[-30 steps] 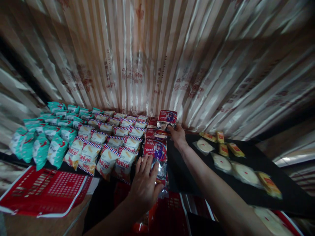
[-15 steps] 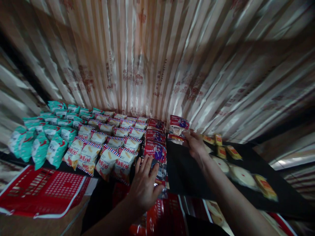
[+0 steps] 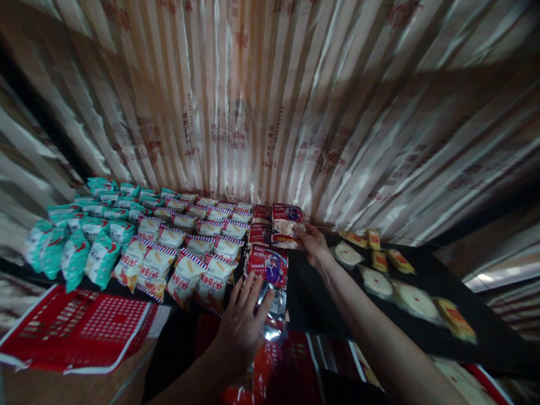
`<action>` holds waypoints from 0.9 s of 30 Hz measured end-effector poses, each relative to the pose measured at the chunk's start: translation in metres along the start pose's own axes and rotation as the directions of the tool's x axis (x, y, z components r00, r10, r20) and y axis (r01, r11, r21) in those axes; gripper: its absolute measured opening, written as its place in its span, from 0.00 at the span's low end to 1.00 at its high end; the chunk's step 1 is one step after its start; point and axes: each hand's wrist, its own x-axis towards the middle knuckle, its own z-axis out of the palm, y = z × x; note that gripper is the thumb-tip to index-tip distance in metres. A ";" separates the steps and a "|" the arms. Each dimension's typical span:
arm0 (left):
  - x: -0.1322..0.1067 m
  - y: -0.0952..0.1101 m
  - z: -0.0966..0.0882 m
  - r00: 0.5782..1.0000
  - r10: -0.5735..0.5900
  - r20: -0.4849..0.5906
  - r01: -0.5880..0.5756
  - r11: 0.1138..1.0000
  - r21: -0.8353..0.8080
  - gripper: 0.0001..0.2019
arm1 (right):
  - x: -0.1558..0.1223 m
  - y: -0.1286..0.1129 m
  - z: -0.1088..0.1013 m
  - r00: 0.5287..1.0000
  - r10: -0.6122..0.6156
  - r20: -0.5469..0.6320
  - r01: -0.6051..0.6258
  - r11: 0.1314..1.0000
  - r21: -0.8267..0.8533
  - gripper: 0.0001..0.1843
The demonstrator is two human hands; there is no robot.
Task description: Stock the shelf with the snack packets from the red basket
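My right hand [image 3: 311, 245] is stretched forward and grips a red snack packet [image 3: 287, 225] at the far end of a column of red packets [image 3: 266, 266] on the black shelf [image 3: 312, 304]. My left hand [image 3: 244, 323] lies flat with fingers spread on the nearest red packet, its silvery end showing under the fingertips. To the left of this column lie rows of red-and-white bread packets [image 3: 185, 264].
Teal packets [image 3: 76, 247] fill the far left of the shelf. Round white cakes [image 3: 375, 281] and small yellow packets [image 3: 382, 260] lie on the right. A red plastic crate [image 3: 76, 329] sits low at the left. A striped shiny curtain [image 3: 270, 101] hangs behind.
My right hand swung its red packet out to the right, then brought it back left against the far end of the red column. My left hand has stayed flat on the near packet.
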 end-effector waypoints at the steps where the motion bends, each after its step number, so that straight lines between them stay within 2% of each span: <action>1: -0.001 -0.001 0.002 1.000 -0.003 -0.022 0.003 1.000 0.013 0.30 | 0.002 0.001 0.000 1.000 -0.005 -0.012 0.005 1.000 -0.017 0.19; 5: -0.006 -0.001 0.006 0.997 0.022 -0.072 -0.022 1.000 0.002 0.31 | 0.004 0.006 0.004 1.000 0.001 0.000 -0.001 0.996 -0.091 0.19; 9: -0.012 0.001 0.005 0.996 0.037 -0.079 -0.038 0.999 -0.012 0.34 | -0.001 0.006 0.014 0.998 -0.014 0.069 0.024 0.989 -0.146 0.21; 12: -0.016 0.004 0.004 0.995 0.069 -0.075 -0.069 0.998 -0.001 0.34 | -0.005 0.005 0.021 0.996 -0.043 0.074 0.058 0.975 -0.215 0.24; 18: -0.023 0.009 -0.001 0.982 0.146 -0.123 -0.134 0.986 0.099 0.28 | -0.006 0.006 0.026 0.985 -0.144 0.094 0.170 0.909 -0.381 0.26; 22: -0.024 0.008 -0.002 0.972 0.143 -0.187 -0.114 0.981 0.157 0.23 | -0.008 0.009 0.028 0.975 -0.191 0.111 0.220 0.882 -0.417 0.23; 24: -0.024 0.008 -0.003 0.966 0.147 -0.213 -0.113 0.980 0.163 0.22 | -0.010 0.008 0.029 0.974 -0.200 0.109 0.228 0.851 -0.473 0.22; 27: -0.022 0.008 -0.006 0.958 0.159 -0.238 -0.129 0.982 0.137 0.22 | -0.014 0.005 0.032 0.973 -0.211 0.096 0.224 0.744 -0.629 0.21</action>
